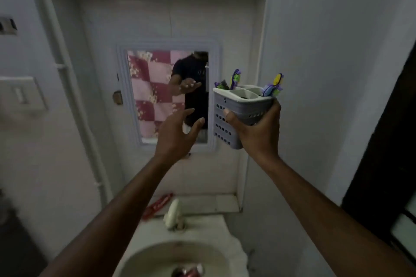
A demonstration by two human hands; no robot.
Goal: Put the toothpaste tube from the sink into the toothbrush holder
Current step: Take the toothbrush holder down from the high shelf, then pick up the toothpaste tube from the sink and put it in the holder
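My right hand (254, 128) grips a grey perforated toothbrush holder (240, 108) and holds it up in front of the wall, right of the mirror. Several toothbrushes (235, 77) stick out of its compartments. My left hand (177, 135) is raised beside the holder with fingers apart and nothing in it. A red toothpaste tube (157, 206) lies on the ledge behind the sink, left of the tap. Something red and silver (191, 271) lies at the bottom of the sink bowl (157, 256); I cannot tell what it is.
A white-framed mirror (167, 94) hangs on the wall and reflects a person with a raised hand. A cream tap (173, 212) stands at the back of the sink. A white pipe (74, 96) runs down the left wall. A dark door frame (382, 141) is on the right.
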